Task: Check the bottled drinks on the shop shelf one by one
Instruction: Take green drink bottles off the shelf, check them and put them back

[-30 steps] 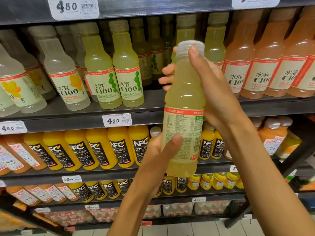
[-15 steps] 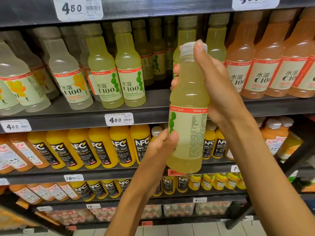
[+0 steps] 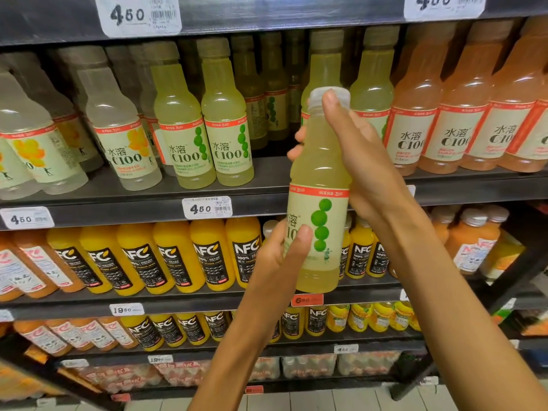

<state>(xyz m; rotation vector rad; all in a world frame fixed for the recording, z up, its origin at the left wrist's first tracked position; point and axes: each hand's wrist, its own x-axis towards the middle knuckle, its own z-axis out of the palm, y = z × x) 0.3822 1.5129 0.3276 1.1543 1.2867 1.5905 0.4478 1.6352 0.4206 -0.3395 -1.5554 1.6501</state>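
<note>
I hold a pale green C100 bottle (image 3: 318,185) upright in front of the shelves, its label with green dots facing me. My right hand (image 3: 360,161) wraps its neck and shoulder from the right, thumb up by the white cap. My left hand (image 3: 280,256) grips the lower label from the left. On the shelf (image 3: 166,209) behind stand two matching green C100 bottles (image 3: 204,137), with a gap between them and the bottle I hold.
Clear C100 bottles (image 3: 115,134) stand at the left of the same shelf and orange-pink ones (image 3: 453,114) at the right. Yellow NFC juice bottles (image 3: 184,253) fill the shelf below. Price tags (image 3: 206,207) hang on the shelf edges. The floor shows at the bottom.
The bottle has been turned in my hands: its printed back panel faced me before, now the front with green dots does. It has also shifted slightly to the right.
</note>
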